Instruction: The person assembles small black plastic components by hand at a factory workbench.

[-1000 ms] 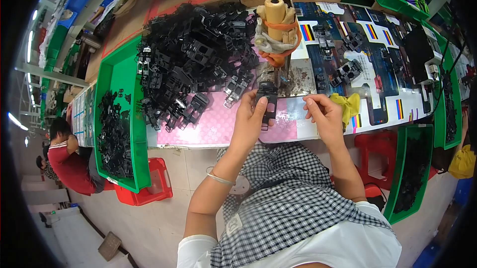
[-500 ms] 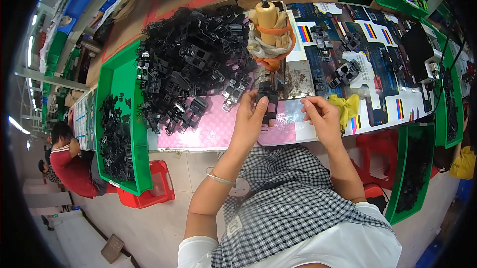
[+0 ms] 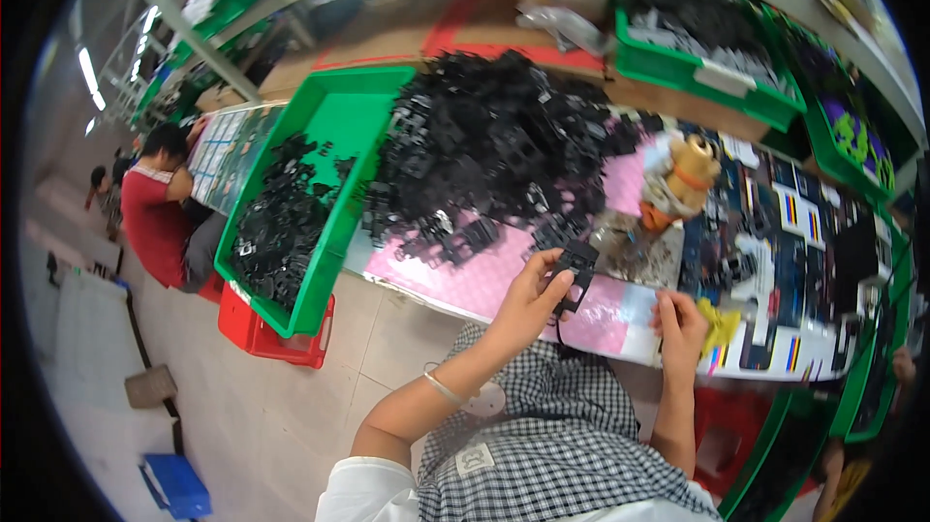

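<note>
Between the thumb and fingers of my left hand (image 3: 531,301) is a black plastic part (image 3: 580,268) with rectangular openings, tilted above the front of the table. To the right, my right hand (image 3: 684,326) has its fingers curled and fingertips together; whatever they pinch, if anything, is too small to make out. A worn metal plate (image 3: 664,261) lies just beyond both hands. Above it stands a tool with a beige handle (image 3: 696,162), wrapped in cloth and orange bands. A large heap of similar black parts (image 3: 484,135) covers the table at the far left of it.
A green bin (image 3: 325,280) holding black parts rests partly over a red stool (image 3: 242,328) on the left. Yellow cloth (image 3: 718,328) lies beside my right hand. Further green bins (image 3: 678,67) line the back. At the left a person in red (image 3: 155,217) sits at another table.
The view has swung left, showing more of the left bin and floor. My left hand has drawn the black part away from the tool. My right hand's fingers stay curled.
</note>
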Motion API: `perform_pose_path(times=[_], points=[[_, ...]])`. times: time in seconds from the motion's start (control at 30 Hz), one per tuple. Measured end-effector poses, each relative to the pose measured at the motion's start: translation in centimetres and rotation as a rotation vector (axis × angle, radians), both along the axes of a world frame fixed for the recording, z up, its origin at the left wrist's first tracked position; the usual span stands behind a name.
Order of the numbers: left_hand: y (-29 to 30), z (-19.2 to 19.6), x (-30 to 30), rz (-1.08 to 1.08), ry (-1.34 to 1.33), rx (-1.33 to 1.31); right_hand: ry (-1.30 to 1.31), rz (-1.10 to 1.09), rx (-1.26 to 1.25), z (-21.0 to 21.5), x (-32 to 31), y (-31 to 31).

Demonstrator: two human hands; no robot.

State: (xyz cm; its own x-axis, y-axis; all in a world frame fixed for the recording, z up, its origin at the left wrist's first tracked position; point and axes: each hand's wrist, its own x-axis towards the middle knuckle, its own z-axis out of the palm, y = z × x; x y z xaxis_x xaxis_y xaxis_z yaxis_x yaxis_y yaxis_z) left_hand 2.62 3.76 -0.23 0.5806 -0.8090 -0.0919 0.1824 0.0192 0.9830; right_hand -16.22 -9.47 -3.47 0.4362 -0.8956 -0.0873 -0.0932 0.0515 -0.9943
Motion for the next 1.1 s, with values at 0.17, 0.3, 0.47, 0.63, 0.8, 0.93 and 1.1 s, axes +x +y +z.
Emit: perform_pose_path(times=[0.17,0.3,0.47,0.63,0.8,0.93,1.1], points=[[1.9,2.7,5.7,0.238,-0.151,-0.049,-0.013,0.062,-0.029,0.0,0.1,-0.1],[0.1,5.2,13.1,0.488,-0.796,-0.029,-0.007,0.047,-0.134,-0.8,0.6,-0.2],[-3.8,6.7,22.4,0.814,-1.447,0.001,0.021,0.054,-0.218,-1.2,0.6,0.0],[-5.4,3.6,25.1,0.643,-1.442,0.017,0.044,0.087,-0.251,-2.6,0.8,-0.2],[-1.3,6.4,22.5,0.641,-1.405,-0.078,0.036,0.019,-0.314,-2.4,0.7,-0.1],[5.4,4.9,26.7,0.809,-1.452,0.109,0.079,0.046,-0.355,-2.2,0.9,-0.1],[12.4,0.6,36.2,0.656,-1.407,0.568,0.120,0.092,-0.399,-2.5,1.3,-0.5]])
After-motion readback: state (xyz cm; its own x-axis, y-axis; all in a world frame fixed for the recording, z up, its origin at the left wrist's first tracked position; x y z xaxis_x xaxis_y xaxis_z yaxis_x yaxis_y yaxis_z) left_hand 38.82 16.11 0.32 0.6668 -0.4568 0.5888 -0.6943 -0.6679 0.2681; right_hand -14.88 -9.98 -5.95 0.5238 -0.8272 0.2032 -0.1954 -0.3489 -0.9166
